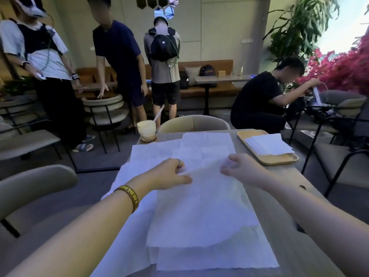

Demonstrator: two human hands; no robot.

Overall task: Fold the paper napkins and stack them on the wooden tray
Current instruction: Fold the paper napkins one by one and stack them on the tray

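Head view: napkins [199, 206] cover the table [279, 172] (people [117, 56] and chairs [105, 110] beyond).

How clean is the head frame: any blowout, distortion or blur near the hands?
Head view: heavy fisheye bows the pale table edges; the sky at top right is blown out; the top white paper napkin looks bluish and nearly textureless; the left hand and right hand pinching its far edge are sharp; the light wooden tray is clear.
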